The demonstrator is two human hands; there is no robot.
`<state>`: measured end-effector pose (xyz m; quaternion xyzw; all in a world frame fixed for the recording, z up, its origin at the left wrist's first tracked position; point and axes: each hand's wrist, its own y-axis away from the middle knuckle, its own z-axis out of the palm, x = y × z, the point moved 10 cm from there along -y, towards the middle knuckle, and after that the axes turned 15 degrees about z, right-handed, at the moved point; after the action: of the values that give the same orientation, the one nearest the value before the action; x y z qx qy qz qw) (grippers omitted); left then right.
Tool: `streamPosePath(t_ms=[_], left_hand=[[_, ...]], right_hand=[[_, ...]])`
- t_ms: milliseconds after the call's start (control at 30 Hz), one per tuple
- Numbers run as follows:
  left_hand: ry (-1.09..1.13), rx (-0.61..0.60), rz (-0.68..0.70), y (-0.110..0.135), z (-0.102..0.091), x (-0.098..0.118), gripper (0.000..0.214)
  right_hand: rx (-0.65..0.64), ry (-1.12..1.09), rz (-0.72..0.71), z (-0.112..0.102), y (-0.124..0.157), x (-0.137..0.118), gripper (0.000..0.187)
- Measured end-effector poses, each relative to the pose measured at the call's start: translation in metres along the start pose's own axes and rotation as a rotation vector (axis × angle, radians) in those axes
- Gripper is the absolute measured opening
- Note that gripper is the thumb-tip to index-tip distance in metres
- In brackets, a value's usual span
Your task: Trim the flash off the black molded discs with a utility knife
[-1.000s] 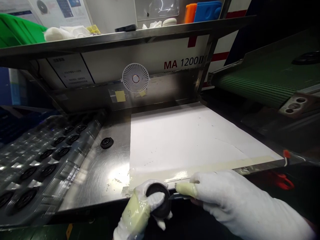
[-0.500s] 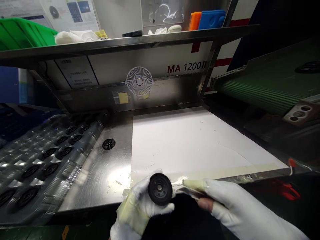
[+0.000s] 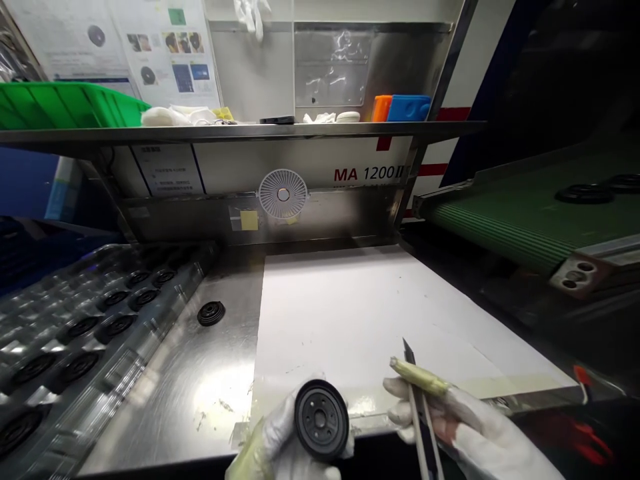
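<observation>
Disc (image 3: 321,420) now farther from knife (image 3: 424,430)

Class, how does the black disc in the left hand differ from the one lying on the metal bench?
The held disc is in the left hand, while the bench disc lies on the metal bench. The held disc mostly faces the camera; the bench disc is seen at a slant. The held disc appears larger than the bench disc, lying farther away. Both are black and round.

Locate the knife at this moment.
In the head view, the knife is low and right of centre, in the grip of the right hand, to the right of the round black part that the left hand holds.
</observation>
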<state>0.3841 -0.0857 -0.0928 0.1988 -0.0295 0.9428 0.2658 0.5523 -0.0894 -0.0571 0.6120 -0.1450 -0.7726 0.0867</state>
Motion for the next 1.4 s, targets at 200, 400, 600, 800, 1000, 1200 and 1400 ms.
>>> streamPosePath(t_ms=[200, 400, 600, 800, 1000, 1200, 1400], left_hand=[[0.016, 0.037, -0.022, -0.004, -0.003, -0.007, 0.050], [-0.060, 0.145, 0.016, -0.005, -0.002, -0.007, 0.046], [-0.181, 0.227, 0.121, 0.002, -0.010, 0.009, 0.043], [-0.353, 0.251, 0.195, 0.005, -0.009, 0.012, 0.038], [-0.450, 0.262, 0.298, 0.008, 0.000, 0.025, 0.028], [-0.556, 0.351, 0.360, 0.016, -0.009, 0.036, 0.035], [-1.029, 0.461, 0.566, 0.035, -0.008, 0.065, 0.018]], right_hand=[[-0.039, -0.042, 0.051, 0.019, -0.001, 0.021, 0.042], [-0.065, 0.084, -0.008, 0.063, 0.008, 0.024, 0.033], [-0.096, 0.087, 0.033, 0.075, 0.003, 0.029, 0.024], [-0.079, 0.038, 0.052, 0.081, -0.002, 0.043, 0.030], [-0.065, -0.030, 0.022, 0.093, 0.010, 0.030, 0.022], [-0.109, -0.027, 0.064, 0.101, 0.017, 0.026, 0.025], [-0.090, -0.025, 0.071, 0.101, 0.018, 0.030, 0.030]])
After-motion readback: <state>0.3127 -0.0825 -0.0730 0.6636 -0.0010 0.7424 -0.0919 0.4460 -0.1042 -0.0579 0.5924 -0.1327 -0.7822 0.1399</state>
